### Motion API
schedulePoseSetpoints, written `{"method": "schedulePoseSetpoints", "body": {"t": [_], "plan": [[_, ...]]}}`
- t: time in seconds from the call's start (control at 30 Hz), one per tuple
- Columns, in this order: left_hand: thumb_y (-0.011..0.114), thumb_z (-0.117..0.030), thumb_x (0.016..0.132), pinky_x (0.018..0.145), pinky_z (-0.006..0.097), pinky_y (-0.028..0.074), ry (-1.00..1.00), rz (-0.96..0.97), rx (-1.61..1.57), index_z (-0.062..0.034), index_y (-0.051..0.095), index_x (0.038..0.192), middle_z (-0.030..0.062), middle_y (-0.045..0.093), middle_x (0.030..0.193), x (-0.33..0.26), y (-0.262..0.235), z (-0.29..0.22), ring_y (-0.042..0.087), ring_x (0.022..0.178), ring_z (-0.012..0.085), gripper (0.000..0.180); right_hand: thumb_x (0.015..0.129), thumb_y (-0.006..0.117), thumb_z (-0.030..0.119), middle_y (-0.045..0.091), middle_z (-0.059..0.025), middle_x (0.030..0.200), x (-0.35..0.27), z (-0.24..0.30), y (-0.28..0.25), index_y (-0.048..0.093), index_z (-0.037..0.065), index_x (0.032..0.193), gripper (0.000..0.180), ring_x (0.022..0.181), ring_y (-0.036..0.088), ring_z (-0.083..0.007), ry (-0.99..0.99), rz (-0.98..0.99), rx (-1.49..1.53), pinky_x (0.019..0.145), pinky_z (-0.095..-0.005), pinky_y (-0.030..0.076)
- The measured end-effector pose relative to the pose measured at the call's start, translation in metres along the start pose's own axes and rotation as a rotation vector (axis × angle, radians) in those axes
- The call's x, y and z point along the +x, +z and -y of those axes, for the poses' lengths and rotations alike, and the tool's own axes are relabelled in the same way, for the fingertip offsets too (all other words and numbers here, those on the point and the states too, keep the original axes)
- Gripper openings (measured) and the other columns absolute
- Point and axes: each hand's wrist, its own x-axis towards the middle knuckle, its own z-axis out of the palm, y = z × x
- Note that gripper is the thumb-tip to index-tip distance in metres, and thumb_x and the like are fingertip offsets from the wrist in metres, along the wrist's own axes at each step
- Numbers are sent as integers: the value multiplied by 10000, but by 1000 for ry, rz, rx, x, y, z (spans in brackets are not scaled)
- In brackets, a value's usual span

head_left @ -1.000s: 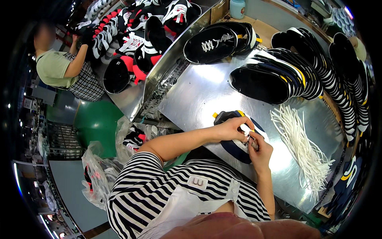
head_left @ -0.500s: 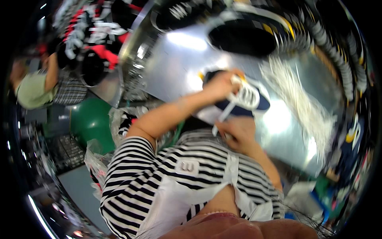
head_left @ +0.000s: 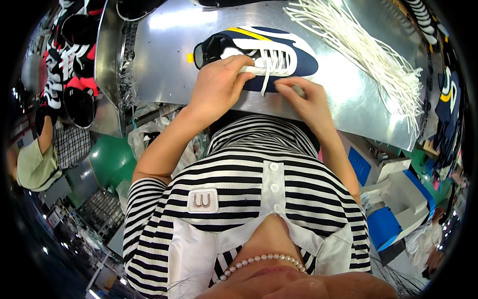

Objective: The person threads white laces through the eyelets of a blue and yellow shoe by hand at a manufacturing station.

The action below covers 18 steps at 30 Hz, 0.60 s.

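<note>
A navy shoe upper (head_left: 304,65) with yellow and white stripes lies on its side along the metal tabletop, its toe pointing right. White lace (head_left: 269,62) crosses its eyelets, and a loose lace end (head_left: 265,85) hangs over the near side. My left hand (head_left: 216,87) grips the near edge of the shoe's opening between thumb and fingers. Just right of the lace end, my right hand (head_left: 306,99) is closed in a pinch. Something small and greyish shows between its fingers, too little to name.
A bundle of white laces (head_left: 368,55) is spread over the metal table (head_left: 169,65) on the right. Red, black and white shoe uppers (head_left: 74,65) are piled at far left, near another person (head_left: 37,164). A green stool (head_left: 112,162) and an open box (head_left: 398,194) flank me below table height.
My right hand has let go of the white lace and moved right of its end. The shoe upper now rests on the table, and my left hand has shifted to its opening edge.
</note>
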Motion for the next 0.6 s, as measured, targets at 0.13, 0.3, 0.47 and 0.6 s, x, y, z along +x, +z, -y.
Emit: {"method": "schedulePoseSetpoints", "body": {"t": [0.13,0.3,0.47,0.6], "plan": [[681,-143,886,700,377,501,-7,34,-41,-41,625,1059,149,678,909,2,4,-4,653,804,346,209,872,729,153,618,36,689,15,7,26,705,14,893,143,639,529,-27,77,-77,-139,561,-201,405],[664,-177,905,690,372,501,-2,75,-95,-36,626,1080,158,681,931,5,4,-1,659,802,335,228,867,744,132,547,91,644,19,13,24,690,26,805,134,580,421,7,76,-102,482,511,-176,301],[709,-216,868,647,355,492,-26,84,-70,-52,643,1046,143,678,879,4,4,-6,652,747,315,251,880,726,131,548,85,639,29,9,35,689,5,798,155,586,415,7,-36,-123,481,515,-180,292],[727,-210,847,605,350,485,-38,-25,6,-62,654,997,118,684,847,2,16,-9,649,691,292,223,895,709,146,604,32,677,25,10,35,640,12,938,157,611,480,-21,-45,-144,392,542,-206,358]]}}
